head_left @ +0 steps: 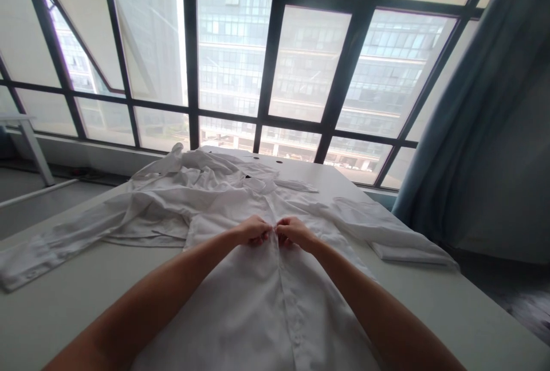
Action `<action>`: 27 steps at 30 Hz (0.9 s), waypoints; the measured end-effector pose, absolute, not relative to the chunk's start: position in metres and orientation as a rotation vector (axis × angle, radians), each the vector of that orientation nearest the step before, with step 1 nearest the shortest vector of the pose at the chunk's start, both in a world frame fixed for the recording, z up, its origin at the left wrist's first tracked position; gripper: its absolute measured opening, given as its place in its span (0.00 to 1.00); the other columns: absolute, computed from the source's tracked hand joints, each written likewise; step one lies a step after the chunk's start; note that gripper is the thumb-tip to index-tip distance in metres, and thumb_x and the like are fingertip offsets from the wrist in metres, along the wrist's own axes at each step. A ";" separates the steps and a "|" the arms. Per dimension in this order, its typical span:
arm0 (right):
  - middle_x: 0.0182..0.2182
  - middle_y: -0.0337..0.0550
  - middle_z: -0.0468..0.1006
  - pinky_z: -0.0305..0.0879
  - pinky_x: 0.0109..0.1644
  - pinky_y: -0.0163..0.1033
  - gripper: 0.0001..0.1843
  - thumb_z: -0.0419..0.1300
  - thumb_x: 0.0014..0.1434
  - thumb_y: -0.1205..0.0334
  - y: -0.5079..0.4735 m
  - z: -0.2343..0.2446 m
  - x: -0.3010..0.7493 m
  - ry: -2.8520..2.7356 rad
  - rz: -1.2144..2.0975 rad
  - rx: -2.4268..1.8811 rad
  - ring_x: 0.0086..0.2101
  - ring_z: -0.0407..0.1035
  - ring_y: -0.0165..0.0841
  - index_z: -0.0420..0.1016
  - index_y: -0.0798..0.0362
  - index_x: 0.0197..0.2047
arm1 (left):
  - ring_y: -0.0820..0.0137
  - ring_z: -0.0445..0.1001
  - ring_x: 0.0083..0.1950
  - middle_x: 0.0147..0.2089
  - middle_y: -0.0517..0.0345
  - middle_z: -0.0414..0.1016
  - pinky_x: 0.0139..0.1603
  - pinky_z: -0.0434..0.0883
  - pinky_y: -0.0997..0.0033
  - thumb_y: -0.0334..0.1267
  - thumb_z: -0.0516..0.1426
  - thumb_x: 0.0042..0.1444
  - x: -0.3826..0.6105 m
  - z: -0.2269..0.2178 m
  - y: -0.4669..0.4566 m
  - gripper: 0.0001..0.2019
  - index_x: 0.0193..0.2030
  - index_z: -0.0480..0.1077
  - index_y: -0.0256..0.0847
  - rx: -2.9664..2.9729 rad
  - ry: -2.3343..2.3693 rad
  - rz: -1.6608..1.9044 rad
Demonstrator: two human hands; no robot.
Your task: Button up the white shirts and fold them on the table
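A white long-sleeved shirt (240, 302) lies front up on the table, its collar at the far end and its sleeves spread to both sides. My left hand (254, 230) pinches the front placket from the left, fingers closed on the cloth. From the right, my right hand (294, 231) pinches the same placket, its fingertips almost touching those of the left. Any button between the fingertips is too small to make out. Below the hands the placket runs down toward me.
More white garments (201, 168) lie heaped at the table's far left. A folded white cloth (404, 253) sits under the right sleeve. The white table (464, 314) reaches toward the windows (234, 50). A blue-grey curtain (464, 102) hangs at right; another table's leg (38, 153) stands at left.
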State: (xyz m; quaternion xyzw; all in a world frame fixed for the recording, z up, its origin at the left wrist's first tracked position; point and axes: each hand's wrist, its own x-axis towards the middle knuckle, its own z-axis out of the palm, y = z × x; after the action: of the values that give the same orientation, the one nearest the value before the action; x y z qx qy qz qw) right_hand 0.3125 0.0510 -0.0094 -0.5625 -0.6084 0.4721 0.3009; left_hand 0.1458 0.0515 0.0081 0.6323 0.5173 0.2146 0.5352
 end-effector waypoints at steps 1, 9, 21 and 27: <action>0.19 0.38 0.74 0.62 0.21 0.28 0.03 0.62 0.50 0.66 0.049 -0.013 0.314 -1.595 1.255 -1.433 0.19 0.68 0.26 0.73 0.57 0.27 | 0.79 0.56 0.15 0.17 0.65 0.62 0.17 0.54 0.78 0.33 0.54 0.58 0.146 0.007 0.050 0.14 0.21 0.63 0.37 1.463 1.224 0.545; 0.19 0.35 0.73 0.61 0.23 0.29 0.05 0.63 0.50 0.63 0.044 -0.030 0.316 -1.539 1.174 -1.269 0.19 0.65 0.25 0.75 0.57 0.30 | 0.80 0.60 0.17 0.20 0.64 0.65 0.18 0.54 0.79 0.36 0.55 0.60 0.148 -0.004 0.048 0.13 0.25 0.65 0.36 1.480 1.216 0.619; 0.20 0.38 0.76 0.57 0.20 0.26 0.05 0.58 0.53 0.66 0.043 -0.026 0.312 -1.636 1.162 -1.365 0.20 0.68 0.25 0.74 0.56 0.28 | 0.79 0.59 0.16 0.17 0.63 0.64 0.17 0.53 0.78 0.32 0.53 0.59 0.148 -0.008 0.050 0.13 0.23 0.66 0.36 1.503 1.207 0.627; 0.17 0.36 0.73 0.51 0.17 0.26 0.06 0.61 0.54 0.64 0.048 -0.033 0.308 -1.690 1.038 -1.433 0.16 0.64 0.24 0.73 0.56 0.27 | 0.77 0.63 0.17 0.19 0.59 0.69 0.17 0.56 0.79 0.36 0.54 0.59 0.148 -0.008 0.052 0.14 0.23 0.68 0.34 1.495 1.216 0.655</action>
State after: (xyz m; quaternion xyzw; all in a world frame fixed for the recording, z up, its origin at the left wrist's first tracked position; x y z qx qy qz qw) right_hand 0.3082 0.0477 -0.0329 -0.5508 -0.6494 0.3989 0.3403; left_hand 0.1482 0.0518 -0.0082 0.6252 0.5082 0.2738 0.5253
